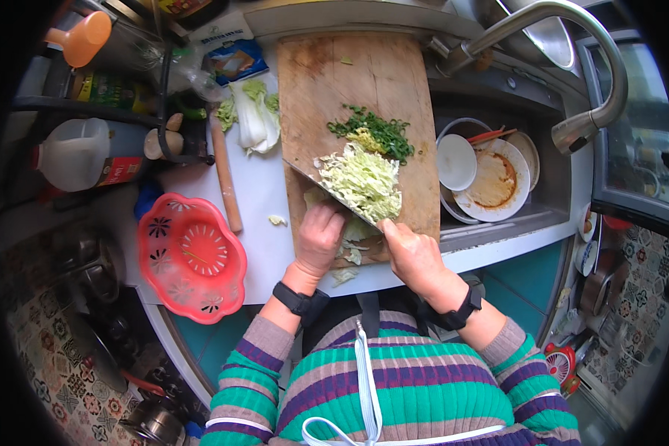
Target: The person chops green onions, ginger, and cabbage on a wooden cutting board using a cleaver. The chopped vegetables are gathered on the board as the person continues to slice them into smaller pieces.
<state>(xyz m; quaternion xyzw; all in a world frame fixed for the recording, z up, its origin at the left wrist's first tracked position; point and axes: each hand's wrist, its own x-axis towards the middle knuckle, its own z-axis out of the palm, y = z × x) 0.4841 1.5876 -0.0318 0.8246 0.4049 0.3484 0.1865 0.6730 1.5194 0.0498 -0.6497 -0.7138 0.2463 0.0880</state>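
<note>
My right hand [415,253] grips the handle of a kitchen knife [334,195], whose blade runs slantwise up to the left over a wooden cutting board [357,72]. Close behind the blade, my left hand [321,231] rests with curled fingers by cabbage leaves [355,229] at the board's near side; what its fingertips touch is partly hidden. Beyond the blade lies a heap of shredded cabbage [362,181]. Chopped green onion [382,131] and a little minced yellowish pile, perhaps ginger or garlic [366,139], adjoin the heap's far side.
Left of the board are a piece of napa cabbage [255,120], a wooden rolling pin [224,173] and a red plastic basket [200,251] overhanging the counter edge. A sink [507,231] with dirty plates [493,181] and a faucet [577,128] stands right. A large jug [78,150] lies far left.
</note>
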